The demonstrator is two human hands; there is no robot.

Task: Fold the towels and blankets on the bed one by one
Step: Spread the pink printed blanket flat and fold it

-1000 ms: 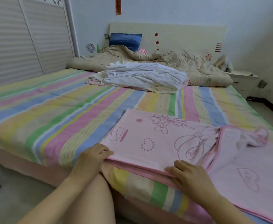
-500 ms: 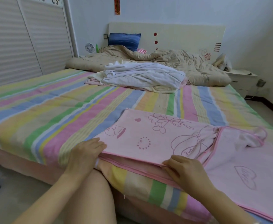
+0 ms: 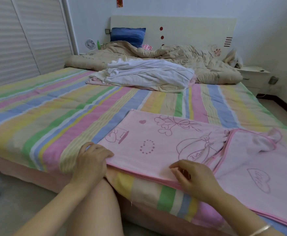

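Note:
A pink blanket (image 3: 158, 142) with drawn hearts and a hat lies partly folded at the bed's near edge, with a looser pink part (image 3: 251, 160) bunched to its right. My left hand (image 3: 91, 160) grips the blanket's near left corner. My right hand (image 3: 193, 178) pinches the layered near edge further right. A crumpled white blanket (image 3: 149, 74) lies on a pink one in the middle of the bed. A beige quilt (image 3: 181, 57) is heaped by the headboard.
The bed has a striped pastel sheet (image 3: 54, 113). A blue pillow (image 3: 127, 35) leans on the headboard (image 3: 190, 29). A wardrobe (image 3: 20, 36) stands at left, a small fan (image 3: 90, 44) beside it, and a white nightstand (image 3: 253, 77) at right. My leg (image 3: 95, 210) touches the bed's edge.
Both hands shifted slightly along the near edge of the pink blanket and gathered its layers. The blanket's top layer lies a little flatter.

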